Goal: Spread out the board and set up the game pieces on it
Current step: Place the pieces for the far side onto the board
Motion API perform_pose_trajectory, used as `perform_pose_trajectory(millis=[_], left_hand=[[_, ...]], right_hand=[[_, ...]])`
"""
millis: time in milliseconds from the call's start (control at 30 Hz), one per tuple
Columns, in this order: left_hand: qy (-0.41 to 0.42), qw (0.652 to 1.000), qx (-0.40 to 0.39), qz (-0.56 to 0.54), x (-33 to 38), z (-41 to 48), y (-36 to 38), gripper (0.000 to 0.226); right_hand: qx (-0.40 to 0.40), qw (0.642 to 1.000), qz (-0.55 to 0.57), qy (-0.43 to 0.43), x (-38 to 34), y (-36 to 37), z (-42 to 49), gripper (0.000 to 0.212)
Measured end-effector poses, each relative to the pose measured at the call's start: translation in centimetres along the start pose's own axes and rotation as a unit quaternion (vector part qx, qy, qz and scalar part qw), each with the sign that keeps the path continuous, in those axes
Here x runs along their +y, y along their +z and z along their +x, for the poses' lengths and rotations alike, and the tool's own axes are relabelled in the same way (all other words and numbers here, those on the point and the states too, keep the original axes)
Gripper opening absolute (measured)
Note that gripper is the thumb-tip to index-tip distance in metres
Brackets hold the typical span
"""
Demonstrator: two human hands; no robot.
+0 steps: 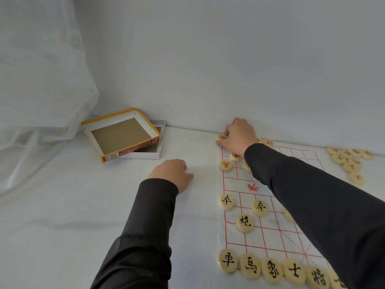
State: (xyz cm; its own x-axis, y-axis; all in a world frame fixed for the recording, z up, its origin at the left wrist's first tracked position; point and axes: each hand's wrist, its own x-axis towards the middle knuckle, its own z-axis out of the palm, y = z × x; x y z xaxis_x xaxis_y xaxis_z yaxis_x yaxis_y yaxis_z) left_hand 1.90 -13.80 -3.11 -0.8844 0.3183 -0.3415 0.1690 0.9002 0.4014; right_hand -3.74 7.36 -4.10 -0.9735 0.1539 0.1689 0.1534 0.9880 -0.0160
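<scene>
I see board spread, black pieces placed. Right hand pinches red piece at far corner; red pile unplaced. Left hand loosely curled, empty.

We see the board as a thin, half-translucent sheet, faintly creased, with matt red printed lines; paper or plastic film, we cannot tell. The pieces are smooth cream discs with a soft gloss, wood or plastic, their characters filled in black or red. We read the box lid as cardboard: printed yellow outside, white walls, dull brown floor. The tray under it is plain white card. The surface wears matt white cloth, softly wrinkled. Sheer netting hangs at left. The sleeves are dark matt fabric.
</scene>
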Motion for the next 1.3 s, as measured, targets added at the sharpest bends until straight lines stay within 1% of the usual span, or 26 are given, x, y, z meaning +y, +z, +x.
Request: perform_pose_trajectory(millis=[133, 267, 367, 433, 600, 667, 833, 1000, 1033, 1133, 1300], left_hand=[[0.000, 1.000, -0.005, -0.002, 0.1, 0.1, 0.0, 0.041], [0.000, 1.000, -0.006, 0.003, 0.2, 0.1, 0.0, 0.041], [0.008, 1.000, 0.003, 0.002, 0.7, -0.1, 0.0, 0.041], [0.019, 0.999, 0.027, -0.011, 1.7, -0.4, 0.2, 0.040], [0.044, 0.994, 0.092, -0.038, 4.4, -1.1, 0.9, 0.035], [0.061, 0.992, 0.103, -0.031, 5.7, -1.4, 1.3, 0.034], [0.106, 0.987, 0.123, -0.019, 8.1, -2.3, 2.4, 0.035], [0.146, 0.974, 0.174, -0.008, 10.5, -2.9, 4.0, 0.044], [0.152, 0.971, 0.183, -0.008, 11.1, -3.0, 4.4, 0.047], [0.173, 0.966, 0.193, -0.013, 13.4, -3.1, 5.3, 0.052], [0.178, 0.967, 0.179, -0.020, 17.3, -3.0, 7.5, 0.054]], right_hand=[[-0.003, 1.000, -0.024, 0.006, -0.1, 0.2, 0.2, 0.048], [-0.011, 1.000, 0.003, -0.007, -0.2, 0.0, 0.2, 0.050], [0.009, 0.999, 0.035, -0.013, -0.1, -0.7, -0.2, 0.048], [0.021, 0.998, 0.057, -0.011, 0.2, -1.3, -0.9, 0.046], [0.015, 0.996, 0.088, 0.008, 1.2, -2.1, -3.7, 0.038], [0.025, 0.994, 0.107, 0.021, 2.1, -2.9, -5.1, 0.035], [0.016, 0.986, 0.162, 0.046, 4.3, -4.4, -8.9, 0.027], [0.026, 0.966, 0.238, 0.093, 6.4, -5.1, -12.7, 0.031], [0.025, 0.967, 0.235, 0.097, 6.8, -5.2, -13.2, 0.031], [0.011, 0.981, 0.170, 0.098, 9.1, -5.9, -14.4, 0.034], [0.010, 0.975, 0.169, 0.145, 13.8, -6.9, -15.3, 0.037]])
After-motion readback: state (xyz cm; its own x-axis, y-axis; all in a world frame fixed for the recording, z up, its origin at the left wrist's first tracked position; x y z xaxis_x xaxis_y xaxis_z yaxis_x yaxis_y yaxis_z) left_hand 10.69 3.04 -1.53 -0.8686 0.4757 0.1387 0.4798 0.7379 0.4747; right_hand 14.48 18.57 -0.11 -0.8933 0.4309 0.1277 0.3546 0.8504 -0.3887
